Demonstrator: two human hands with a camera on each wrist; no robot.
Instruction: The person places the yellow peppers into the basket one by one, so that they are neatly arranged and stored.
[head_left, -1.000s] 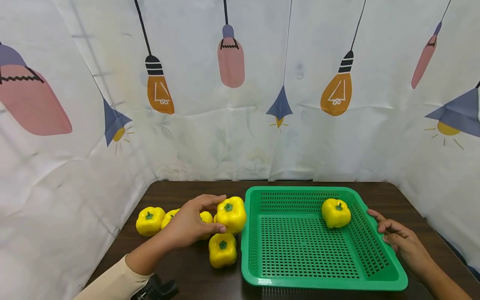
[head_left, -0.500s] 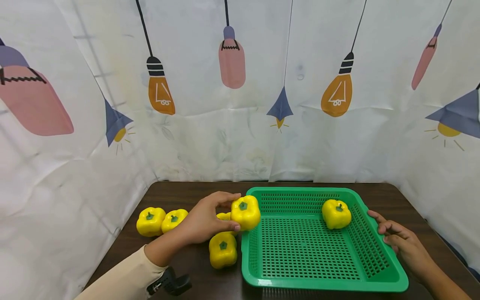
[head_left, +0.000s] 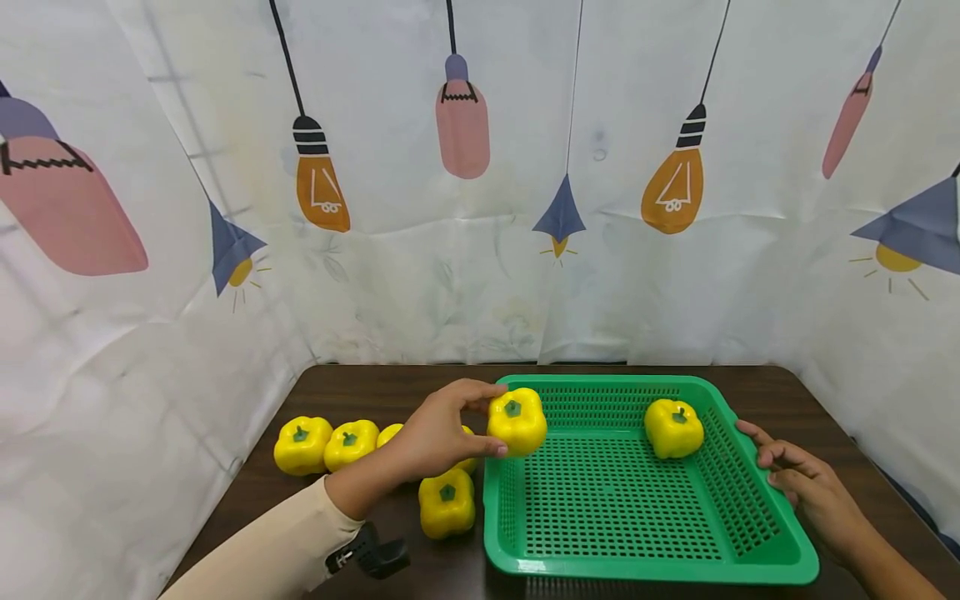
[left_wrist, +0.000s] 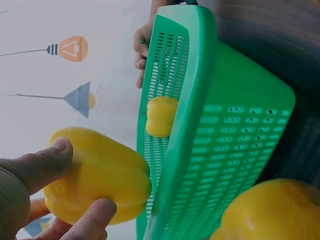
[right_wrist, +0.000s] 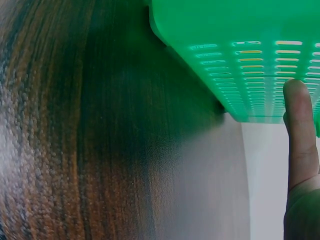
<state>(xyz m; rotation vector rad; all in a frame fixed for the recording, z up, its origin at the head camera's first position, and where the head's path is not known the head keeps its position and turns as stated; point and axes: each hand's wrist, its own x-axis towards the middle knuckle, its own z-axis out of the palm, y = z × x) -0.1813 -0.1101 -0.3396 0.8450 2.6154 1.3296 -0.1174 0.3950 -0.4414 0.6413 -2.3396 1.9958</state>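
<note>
My left hand [head_left: 442, 433] pinches a yellow bell pepper [head_left: 517, 422] between thumb and fingers. That pepper is held up over the left rim of a green plastic basket [head_left: 645, 567]. In the left wrist view the gripped pepper [left_wrist: 100, 175] lies on its side, thumb on one face and fingers on another. My right hand [head_left: 813, 492] holds the basket's right rim; in the right wrist view one finger [right_wrist: 301, 130] lies along the outer slotted wall. Another yellow pepper [head_left: 673, 428] sits inside the basket near its right wall.
Several yellow peppers lie left of the basket on the dark wooden table [head_left: 247, 533], among them one pepper [head_left: 447, 503] near the basket's left side. My left forearm passes above the table in front of the row. A white curtain [head_left: 420, 283] with printed lamps hangs behind.
My left hand has carried its pepper rightward, from beside the basket to over its left rim. The right hand and the basket have stayed in place.
</note>
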